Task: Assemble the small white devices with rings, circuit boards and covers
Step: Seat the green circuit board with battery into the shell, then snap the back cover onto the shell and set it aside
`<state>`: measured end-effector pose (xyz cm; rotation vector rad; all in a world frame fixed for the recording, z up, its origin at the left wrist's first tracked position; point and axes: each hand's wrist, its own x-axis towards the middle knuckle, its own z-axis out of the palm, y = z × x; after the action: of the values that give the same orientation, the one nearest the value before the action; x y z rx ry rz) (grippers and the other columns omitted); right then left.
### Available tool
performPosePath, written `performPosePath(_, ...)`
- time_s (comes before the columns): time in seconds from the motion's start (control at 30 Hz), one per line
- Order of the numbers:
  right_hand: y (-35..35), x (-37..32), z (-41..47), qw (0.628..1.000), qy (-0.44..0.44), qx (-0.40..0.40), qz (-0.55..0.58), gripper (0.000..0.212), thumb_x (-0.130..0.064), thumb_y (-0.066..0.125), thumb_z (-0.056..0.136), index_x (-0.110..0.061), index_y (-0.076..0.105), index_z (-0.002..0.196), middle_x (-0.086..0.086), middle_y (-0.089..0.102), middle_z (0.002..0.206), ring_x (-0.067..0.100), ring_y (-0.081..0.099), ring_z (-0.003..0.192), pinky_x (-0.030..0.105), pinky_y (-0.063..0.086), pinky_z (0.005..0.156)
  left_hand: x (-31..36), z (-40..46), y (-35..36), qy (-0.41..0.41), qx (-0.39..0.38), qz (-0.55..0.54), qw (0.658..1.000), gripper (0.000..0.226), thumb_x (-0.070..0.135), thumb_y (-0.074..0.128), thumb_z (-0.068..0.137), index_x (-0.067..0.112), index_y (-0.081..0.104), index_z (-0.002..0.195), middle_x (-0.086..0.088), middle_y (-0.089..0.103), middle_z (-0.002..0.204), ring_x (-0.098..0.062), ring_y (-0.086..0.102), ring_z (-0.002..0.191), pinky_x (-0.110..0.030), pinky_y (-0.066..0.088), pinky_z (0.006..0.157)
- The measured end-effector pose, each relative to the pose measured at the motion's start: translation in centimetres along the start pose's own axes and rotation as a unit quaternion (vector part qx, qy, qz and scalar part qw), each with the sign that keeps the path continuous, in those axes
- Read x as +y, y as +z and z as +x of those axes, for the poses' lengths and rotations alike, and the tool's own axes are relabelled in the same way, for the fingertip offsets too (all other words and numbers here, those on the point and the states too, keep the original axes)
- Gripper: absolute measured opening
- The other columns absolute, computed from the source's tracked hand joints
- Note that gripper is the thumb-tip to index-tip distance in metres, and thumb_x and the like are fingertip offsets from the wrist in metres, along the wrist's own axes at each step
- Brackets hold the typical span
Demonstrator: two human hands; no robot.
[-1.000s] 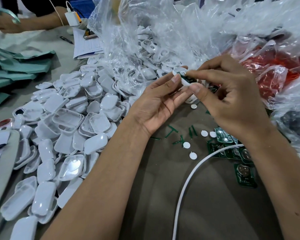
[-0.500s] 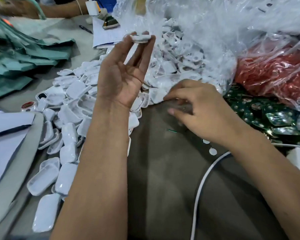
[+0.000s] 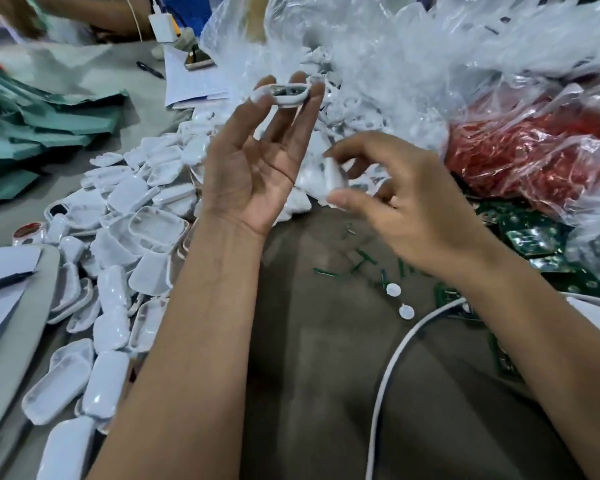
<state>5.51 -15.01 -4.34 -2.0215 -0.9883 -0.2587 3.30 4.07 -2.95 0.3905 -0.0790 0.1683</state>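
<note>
One small white device is held raised above the surface, pinched at the fingertips of the left hand, whose palm is turned toward the camera; a dark, greenish interior is visible through the device's open side. One white cover is gripped between the thumb and curled fingers of the right hand, just right of the left palm and lower than the device; motion blur hides its finer detail. A heap of white shells is spread over the left part of the surface, too many and too overlapped to be counted. More white shells are seen inside one large clear plastic bag behind the hands. One bag of red parts lies at the right, with green circuit boards heaped below it; their number cannot be told. Two small white discs are seen on the dark surface below the right wrist, beside several loose green slivers. One white cable is laid across the lower right. At the far left, green folded sheets are piled.
</note>
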Motion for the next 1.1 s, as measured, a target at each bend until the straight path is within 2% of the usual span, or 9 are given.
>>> performPosePath(0.17, -1.6, 1.2, -2.1, 0.975, 0.086, 0.043, 0.202, 0.029, -0.019, 0.072, 0.097, -0.024, 0.067, 0.125, -0.008, 0.072, 0.119, 0.018, 0.07, 0.11, 0.031, 0.062, 0.059, -2.0, -0.3, 0.4, -0.03, -0.013, 0.027, 0.999, 0.017, -0.01, 0.052, 0.092, -0.002, 0.058, 0.106, -0.032, 0.062, 0.119, -0.051, 0.065, 0.111, -0.05, 0.055, 0.1)
performPosePath(0.4, -2.6, 2.1, -2.0, 0.981, 0.07, 0.102, 0.148, 0.033, -0.031, 0.079, 0.088, -0.026, 0.066, 0.117, -0.014, 0.072, 0.106, 0.015, 0.073, 0.1, 0.039, 0.063, 0.059, -4.5, -0.7, 0.5, -0.077, -0.043, 0.103, 0.991, 0.031, -0.015, 0.05, 0.085, 0.004, 0.056, 0.108, -0.024, 0.067, 0.116, -0.045, 0.068, 0.108, -0.047, 0.056, 0.099)
performPosePath(0.53, -3.1, 2.3, -2.1, 0.973, 0.09, 0.16, 0.14, 0.019, -0.025, 0.082, 0.088, -0.024, 0.065, 0.098, -0.004, 0.071, 0.08, 0.02, 0.066, 0.063, 0.028, 0.054, 0.048, -4.9, -0.7, 0.2, -0.084, -0.048, 0.105, 0.99, 0.03, -0.019, 0.051, 0.087, 0.003, 0.057, 0.106, -0.024, 0.068, 0.117, -0.048, 0.066, 0.111, -0.048, 0.057, 0.097)
performPosePath(0.6, -3.3, 2.6, -2.1, 0.965, 0.109, 0.175, 0.162, 0.016, -0.021, 0.082, 0.088, -0.022, 0.07, 0.1, -0.001, 0.072, 0.075, 0.027, 0.061, 0.056, 0.036, 0.053, 0.047, -5.2, -0.6, 0.1, -0.087, -0.049, 0.11, 0.989, 0.031, -0.02, 0.056, 0.084, 0.003, 0.058, 0.105, -0.024, 0.069, 0.117, -0.049, 0.066, 0.112, -0.048, 0.057, 0.097)
performPosePath(0.67, -3.5, 2.7, -2.0, 0.956, 0.125, 0.191, 0.187, 0.026, -0.019, 0.082, 0.088, -0.024, 0.074, 0.112, 0.002, 0.073, 0.078, 0.028, 0.06, 0.062, 0.044, 0.055, 0.059, -5.5, -0.6, 0.0, -0.095, -0.055, 0.123, 0.986, 0.03, -0.018, 0.057, 0.085, 0.004, 0.06, 0.105, -0.024, 0.069, 0.117, -0.049, 0.065, 0.114, -0.048, 0.056, 0.098)
performPosePath(0.77, -3.7, 2.5, -1.8, 0.931, 0.146, 0.227, 0.247, 0.021, -0.013, 0.082, 0.087, -0.022, 0.078, 0.105, 0.0, 0.077, 0.082, 0.015, 0.067, 0.071, 0.036, 0.06, 0.065, -5.8, -0.6, -0.1, -0.107, -0.071, 0.132, 0.983, 0.028, -0.017, 0.054, 0.09, 0.005, 0.06, 0.107, -0.024, 0.069, 0.119, -0.049, 0.065, 0.115, -0.047, 0.056, 0.097)
performPosePath(0.87, -3.9, 2.5, -1.8, 0.903, 0.175, 0.253, 0.3, 0.012, -0.01, 0.08, 0.086, -0.017, 0.072, 0.092, -0.003, 0.073, 0.072, 0.012, 0.065, 0.058, 0.021, 0.048, 0.05, -5.8, -0.5, 0.0, -0.111, -0.078, 0.13, 0.982, 0.028, -0.012, 0.057, 0.088, 0.003, 0.062, 0.111, -0.023, 0.069, 0.119, -0.047, 0.067, 0.113, -0.045, 0.057, 0.094)
performPosePath(1.0, -3.9, 2.6, -1.8, 0.882, 0.191, 0.263, 0.341, 0.02, 0.0, 0.075, 0.09, -0.006, 0.066, 0.107, 0.013, 0.065, 0.077, 0.023, 0.069, 0.06, 0.025, 0.046, 0.047, -6.0, -0.6, 0.0, -0.101, -0.069, 0.142, 0.982, 0.028, -0.012, 0.055, 0.09, 0.003, 0.064, 0.113, -0.018, 0.069, 0.121, -0.044, 0.067, 0.114, -0.045, 0.058, 0.095)
performPosePath(1.1, -4.0, 2.6, -1.7, 0.869, 0.196, 0.253, 0.377, 0.019, 0.003, 0.071, 0.092, -0.002, 0.07, 0.111, 0.012, 0.066, 0.077, 0.022, 0.07, 0.062, 0.023, 0.051, 0.053, -6.4, -0.6, -0.3, -0.089, -0.057, 0.179, 0.978, 0.033, -0.013, 0.056, 0.089, 0.007, 0.064, 0.113, -0.013, 0.07, 0.124, -0.042, 0.062, 0.123, -0.047, 0.055, 0.101)
